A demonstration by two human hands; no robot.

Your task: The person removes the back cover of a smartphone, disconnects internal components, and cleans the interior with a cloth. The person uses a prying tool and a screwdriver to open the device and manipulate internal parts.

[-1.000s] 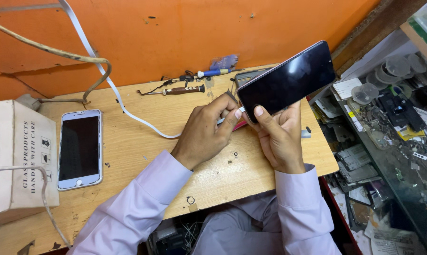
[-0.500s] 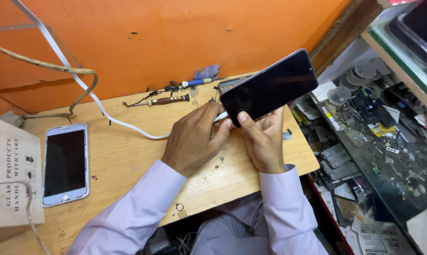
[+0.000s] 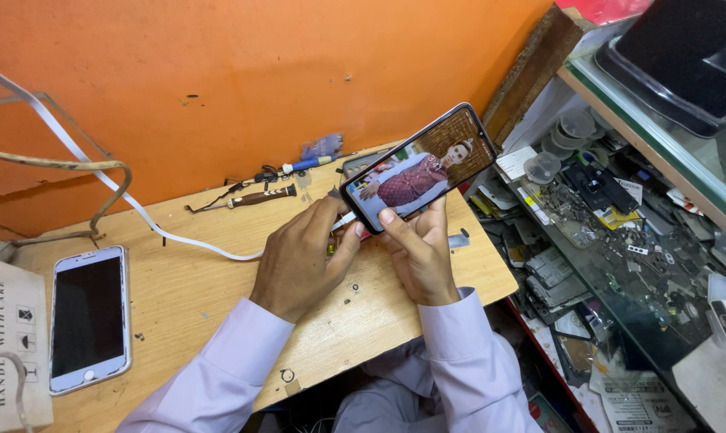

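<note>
Lit now where it was dark half a second ago, the black smartphone [image 3: 417, 166] you hold at centre frame shows a picture on its screen. Your right hand [image 3: 421, 255] grips its lower edge, thumb on the glass; your left hand [image 3: 303, 258] pinches a white cable plug [image 3: 345, 220] at the phone's lower-left end. At lower left, a white phone [image 3: 89, 317] lies dark on the wooden bench [image 3: 219, 281], with a screwdriver [image 3: 260, 196] near the orange wall.

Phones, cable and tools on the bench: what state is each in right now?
Black phone: screen lit with a picture, held tilted above the bench.
White cable: at the black phone's lower end.
Left hand: fingers at the cable end.
Right hand: gripping the black phone.
White phone: screen dark, lying flat.
Screwdriver: lying untouched.
</note>
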